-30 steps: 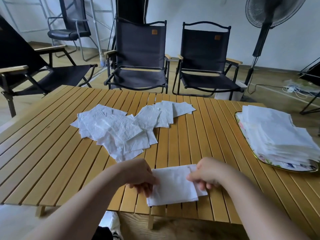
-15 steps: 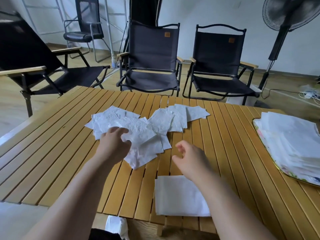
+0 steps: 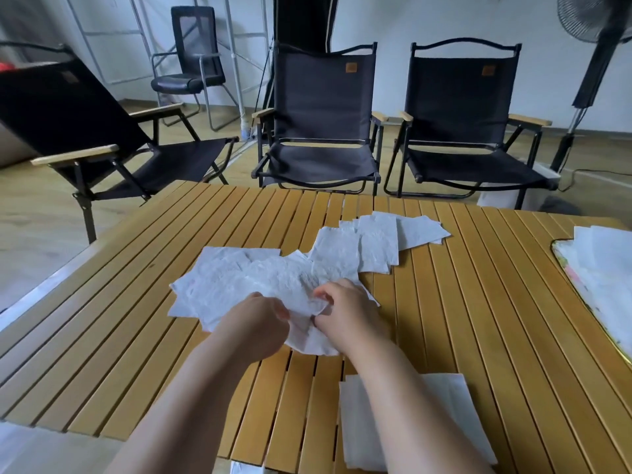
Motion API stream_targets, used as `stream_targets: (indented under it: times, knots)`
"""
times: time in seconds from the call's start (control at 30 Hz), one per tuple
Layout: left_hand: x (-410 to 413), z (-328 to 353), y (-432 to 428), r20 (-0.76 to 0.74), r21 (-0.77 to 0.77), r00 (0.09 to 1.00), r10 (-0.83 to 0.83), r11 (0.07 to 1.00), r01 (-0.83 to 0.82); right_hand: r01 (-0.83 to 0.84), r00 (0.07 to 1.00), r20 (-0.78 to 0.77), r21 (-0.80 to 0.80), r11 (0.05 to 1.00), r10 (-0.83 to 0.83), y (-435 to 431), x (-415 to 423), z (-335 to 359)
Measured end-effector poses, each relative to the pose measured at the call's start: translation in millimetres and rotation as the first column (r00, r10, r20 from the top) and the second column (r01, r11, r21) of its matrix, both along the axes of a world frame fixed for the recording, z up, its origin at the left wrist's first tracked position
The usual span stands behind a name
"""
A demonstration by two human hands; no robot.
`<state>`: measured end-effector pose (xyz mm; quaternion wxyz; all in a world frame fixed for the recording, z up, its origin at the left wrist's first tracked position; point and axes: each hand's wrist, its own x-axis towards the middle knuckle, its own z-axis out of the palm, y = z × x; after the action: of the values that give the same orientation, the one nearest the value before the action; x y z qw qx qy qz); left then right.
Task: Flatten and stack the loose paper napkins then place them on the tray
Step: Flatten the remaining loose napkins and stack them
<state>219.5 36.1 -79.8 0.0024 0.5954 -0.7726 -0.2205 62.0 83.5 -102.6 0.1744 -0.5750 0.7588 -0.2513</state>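
Pinching one crumpled napkin (image 3: 304,309), left hand (image 3: 254,328) and right hand (image 3: 345,313) grip together.

Tray (image 3: 561,265): the right edge of the picture cuts it off; napkins cover most of it.
Flat napkin stack (image 3: 455,422): the right arm hides its middle.
Fan (image 3: 595,63): only part shows at the top right corner.
Right hand (image 3: 345,313): fingertips tucked under a crinkled napkin (image 3: 307,302).
Left hand (image 3: 256,330): fingertips hidden too.
Left chair (image 3: 85,124): its back runs off the picture.
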Motion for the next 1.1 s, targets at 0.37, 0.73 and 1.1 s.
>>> stream_targets:
  times: [0.37,0.73,1.1]
  knots:
    - [0,13,7,-0.193,-0.237,0.98,0.051,0.967,-0.097,0.0,0.995,0.102,-0.213,0.977,0.022,17,-17,15]
    - [-7,34,27,-0.518,-0.194,0.832,-0.2,0.975,0.114,0.106,0.927,0.373,-0.173,0.979,-0.034,87,-73,74]
    - [-50,23,70,-0.277,0.364,0.897,-0.345,0.826,0.43,0.041,0.984,0.105,0.639,0.768,-0.141,148,-122,65]
